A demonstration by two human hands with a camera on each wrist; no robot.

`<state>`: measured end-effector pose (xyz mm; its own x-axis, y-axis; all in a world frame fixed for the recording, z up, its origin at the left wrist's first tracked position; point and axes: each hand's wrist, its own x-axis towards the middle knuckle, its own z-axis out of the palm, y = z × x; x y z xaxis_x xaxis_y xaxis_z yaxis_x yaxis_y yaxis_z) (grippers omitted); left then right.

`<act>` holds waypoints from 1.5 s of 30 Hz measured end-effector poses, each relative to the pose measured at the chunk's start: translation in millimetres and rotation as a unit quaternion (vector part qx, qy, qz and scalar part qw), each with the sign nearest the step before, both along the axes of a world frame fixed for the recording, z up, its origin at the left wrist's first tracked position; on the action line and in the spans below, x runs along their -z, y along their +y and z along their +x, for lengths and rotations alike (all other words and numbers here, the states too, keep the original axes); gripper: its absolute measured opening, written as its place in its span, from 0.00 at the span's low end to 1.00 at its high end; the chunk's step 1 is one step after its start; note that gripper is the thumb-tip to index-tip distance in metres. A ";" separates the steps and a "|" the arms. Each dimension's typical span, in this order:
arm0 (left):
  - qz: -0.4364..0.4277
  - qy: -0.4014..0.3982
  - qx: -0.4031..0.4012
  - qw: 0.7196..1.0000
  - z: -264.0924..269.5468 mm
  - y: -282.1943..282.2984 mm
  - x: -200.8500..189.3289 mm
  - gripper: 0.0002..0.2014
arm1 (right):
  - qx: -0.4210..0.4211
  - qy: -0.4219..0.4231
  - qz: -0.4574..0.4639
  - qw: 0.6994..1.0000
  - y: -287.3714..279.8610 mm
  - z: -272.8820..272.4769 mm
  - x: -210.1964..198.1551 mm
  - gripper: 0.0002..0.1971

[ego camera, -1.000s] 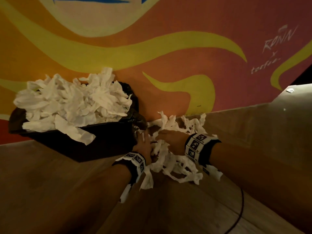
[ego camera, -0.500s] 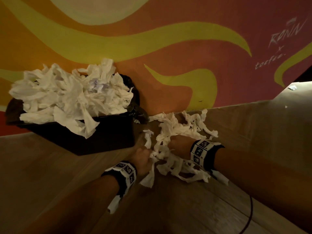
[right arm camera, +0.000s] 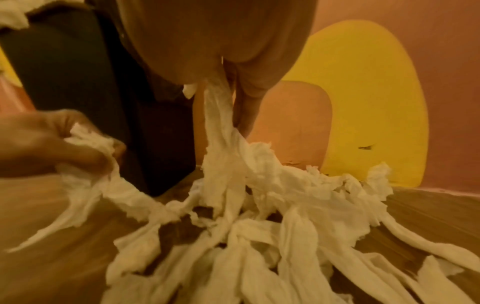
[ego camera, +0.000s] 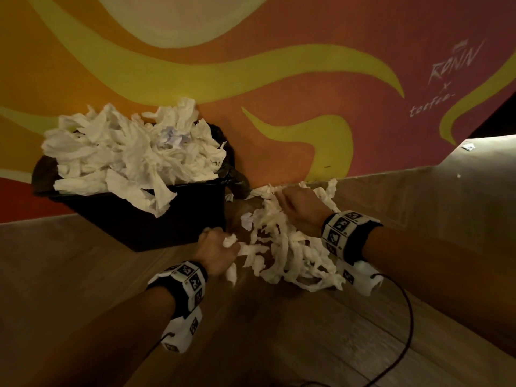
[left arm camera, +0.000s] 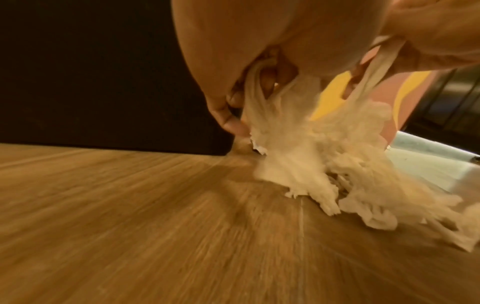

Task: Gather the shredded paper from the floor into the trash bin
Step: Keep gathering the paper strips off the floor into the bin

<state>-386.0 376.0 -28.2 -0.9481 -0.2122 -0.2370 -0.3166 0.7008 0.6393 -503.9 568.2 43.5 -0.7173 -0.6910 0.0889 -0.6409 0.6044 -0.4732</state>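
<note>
A tangle of white shredded paper lies on the wooden floor just right of the black trash bin, which is heaped with white paper. My left hand grips strips at the tangle's left side, close to the bin's front corner. In the left wrist view strips run out between its curled fingers. My right hand grips strips at the top of the tangle, and in the right wrist view paper hangs from its fingers, lifted off the floor.
A painted orange, yellow and pink wall rises right behind the bin and the paper. A black cable lies on the floor at the lower right. Small white scraps lie far right by a pale floor strip.
Both hands have drawn the paper tangle together and begun raising it; my right hand has risen toward the wall and my left has closed on strips beside the bin.
</note>
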 end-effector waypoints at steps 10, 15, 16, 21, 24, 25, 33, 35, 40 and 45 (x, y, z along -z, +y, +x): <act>0.012 -0.057 0.091 0.994 5.7 -5.1 5.1 0.21 | 0.029 -0.080 0.015 0.996 0.9 11.3 -6.7 0.08; 0.051 -0.065 0.091 0.992 2.9 6.0 10.7 0.19 | 0.050 -0.142 0.151 0.977 5.9 19.2 -8.2 0.16; 0.043 -0.071 0.090 0.992 1.8 9.9 11.6 0.20 | 0.044 -0.142 0.186 0.971 8.1 20.2 -8.1 0.20; -0.040 -0.097 0.127 0.986 -2.7 27.9 26.6 0.39 | -0.006 -0.164 0.312 0.936 19.1 25.1 9.9 0.12; -0.178 -0.075 0.228 0.954 -6.6 34.8 40.4 0.38 | -0.025 -0.168 0.360 0.917 22.1 27.9 24.0 0.15; -0.198 -0.086 0.242 0.946 -6.2 35.7 43.6 0.37 | -0.031 -0.163 0.372 0.913 21.2 28.8 28.1 0.16; -0.188 -0.024 0.211 0.959 6.5 29.3 45.4 0.26 | -0.064 -0.132 0.403 0.903 6.5 32.2 56.4 0.31; -0.141 -0.041 0.170 0.974 9.8 24.6 43.8 0.27 | -0.074 -0.144 0.388 0.907 3.8 32.0 62.0 0.30; -0.060 -0.026 0.149 0.987 14.0 13.1 32.3 0.20 | -0.092 -0.131 0.400 0.903 5.2 35.3 70.8 0.31; 0.045 -0.035 0.085 0.995 17.5 4.9 23.1 0.04 | -0.114 -0.104 0.375 0.914 5.6 33.6 64.6 0.19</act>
